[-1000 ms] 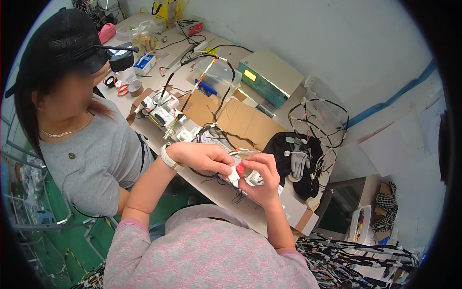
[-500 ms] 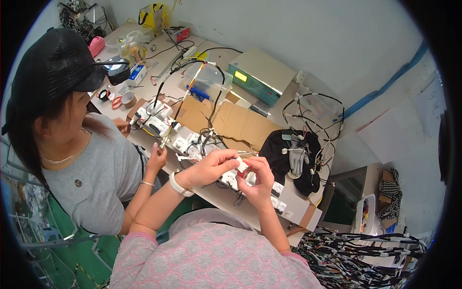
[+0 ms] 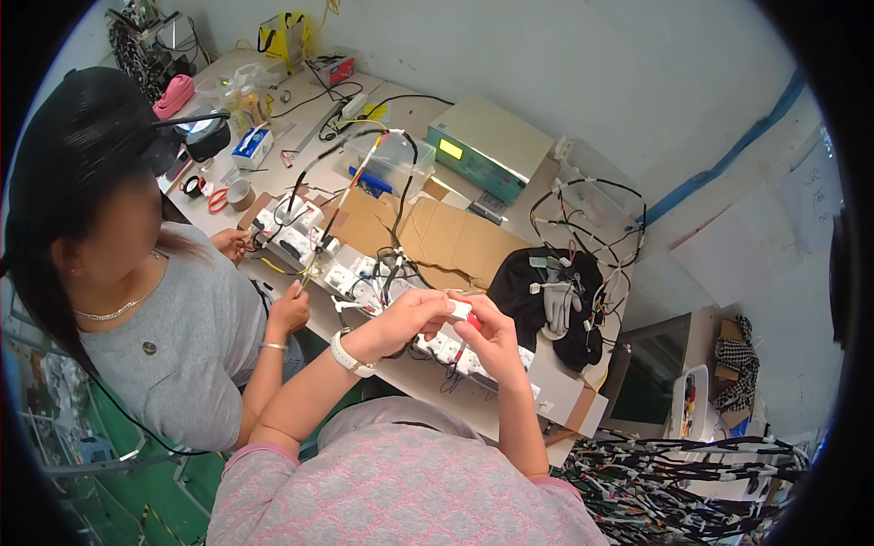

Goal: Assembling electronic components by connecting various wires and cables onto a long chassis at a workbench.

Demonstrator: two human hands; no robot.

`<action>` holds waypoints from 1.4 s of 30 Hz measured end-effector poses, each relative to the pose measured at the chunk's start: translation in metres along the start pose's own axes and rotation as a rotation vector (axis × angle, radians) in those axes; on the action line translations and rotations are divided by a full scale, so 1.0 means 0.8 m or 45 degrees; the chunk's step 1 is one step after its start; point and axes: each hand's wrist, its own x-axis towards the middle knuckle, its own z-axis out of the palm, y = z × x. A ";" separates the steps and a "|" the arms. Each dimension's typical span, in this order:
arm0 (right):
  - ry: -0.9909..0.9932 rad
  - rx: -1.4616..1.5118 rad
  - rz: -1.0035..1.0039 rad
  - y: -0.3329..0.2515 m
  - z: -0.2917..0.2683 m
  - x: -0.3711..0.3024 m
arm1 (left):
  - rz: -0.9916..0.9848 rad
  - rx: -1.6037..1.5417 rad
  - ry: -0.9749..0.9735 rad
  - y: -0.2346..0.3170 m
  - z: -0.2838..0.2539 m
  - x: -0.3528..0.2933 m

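Observation:
Above the table's front edge, my left hand and my right hand meet with fingertips pinched together. Between them sits a small white block-like piece, held by the left thumb and fingers. Pressed against it is a small red piece in my right fingers; its kind is too small to make out. Just below and beyond my hands runs a row of white connector fixtures with black cables rising from it. A co-worker's hand holds thin wires at the row's left end.
A co-worker in a black cap stands close on my left. Cardboard lies behind the fixtures. A green-fronted tester box stands at the back. Black cloth with grey gloves lies to the right. Bundled cable harnesses hang at lower right.
My fingers have shifted slightly and turned the white and red pieces. The co-worker's head has turned toward my side, and their nearer hand has moved a little down and left.

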 end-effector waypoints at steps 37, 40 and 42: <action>0.011 -0.352 -0.059 -0.065 -0.007 -0.034 | 0.678 1.121 0.597 -0.026 0.057 -0.019; -0.057 -0.427 -0.117 -0.068 -0.029 -0.025 | 0.686 1.316 0.621 -0.027 0.071 -0.019; -0.056 -0.335 -0.102 -0.069 -0.038 -0.018 | 0.626 1.379 0.568 -0.029 0.072 -0.021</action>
